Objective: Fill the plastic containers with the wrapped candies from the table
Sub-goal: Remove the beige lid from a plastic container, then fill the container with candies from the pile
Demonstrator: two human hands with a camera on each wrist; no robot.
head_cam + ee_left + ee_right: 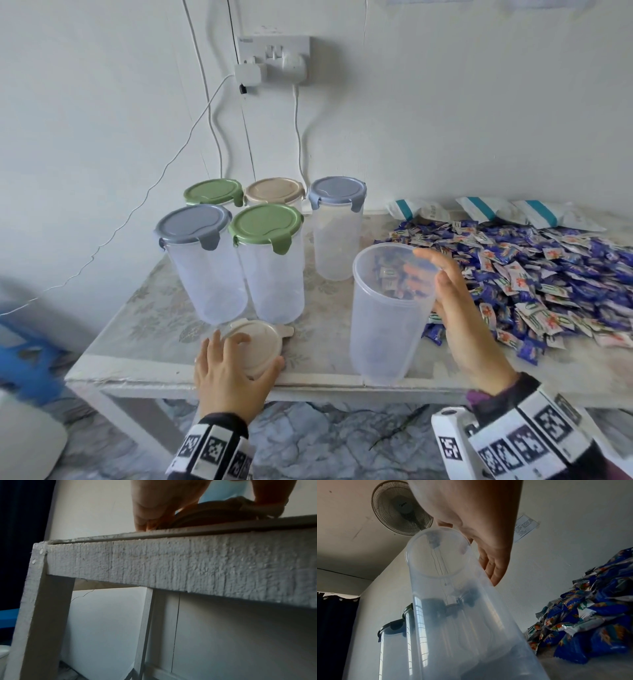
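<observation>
Head view: open container [387,315] stands upright at the table [144,329] front; right hand [459,308], fingers straight, lies against its right side, candy pile [534,274] just beyond. Left hand [229,373] grips the beige lid [255,342].

Left wrist view: fingers [145,511] curl round the lid's edge.

Right wrist view: container mouth up, candies to the right.

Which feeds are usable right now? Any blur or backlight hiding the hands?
Head view: evenly lit, edges bent by the wide lens, blue object at left blurred. Left wrist view: left hand and beige lid dark and backlit. Right wrist view: right hand backlit, open container hazy.
</observation>
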